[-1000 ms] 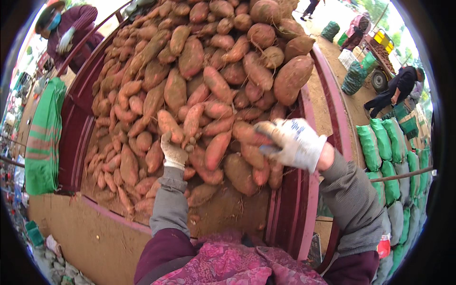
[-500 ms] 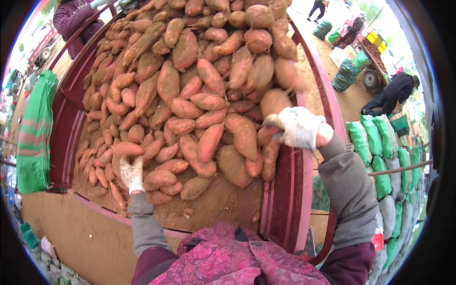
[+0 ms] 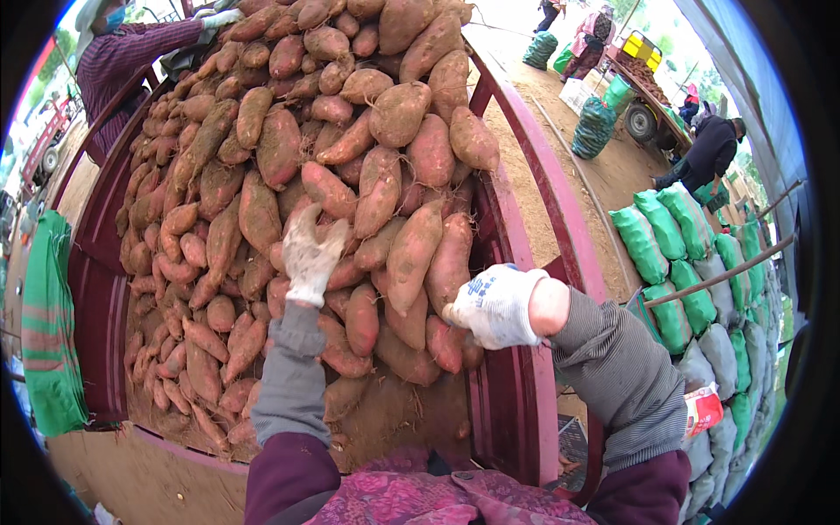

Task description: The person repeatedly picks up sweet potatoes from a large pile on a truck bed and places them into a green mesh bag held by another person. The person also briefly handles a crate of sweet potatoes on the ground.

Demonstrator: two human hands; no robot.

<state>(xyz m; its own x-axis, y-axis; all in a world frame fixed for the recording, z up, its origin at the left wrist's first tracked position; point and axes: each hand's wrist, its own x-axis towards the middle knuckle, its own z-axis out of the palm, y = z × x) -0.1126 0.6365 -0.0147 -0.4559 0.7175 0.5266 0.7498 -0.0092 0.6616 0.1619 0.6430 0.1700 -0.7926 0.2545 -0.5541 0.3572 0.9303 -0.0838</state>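
The maroon cart bed in front of me is heaped with sweet potatoes, reddish-pink and crusted with brown soil, some long and tapered, others fat and round, while plump green sacks stand stacked off to the right. The person's gloved left hand reaches forward over the middle of the heap, thumb and fingers spread apart. The gloved right hand is bent in by the bed's right side, fingers curled, though I can't tell whether they pinch anything.
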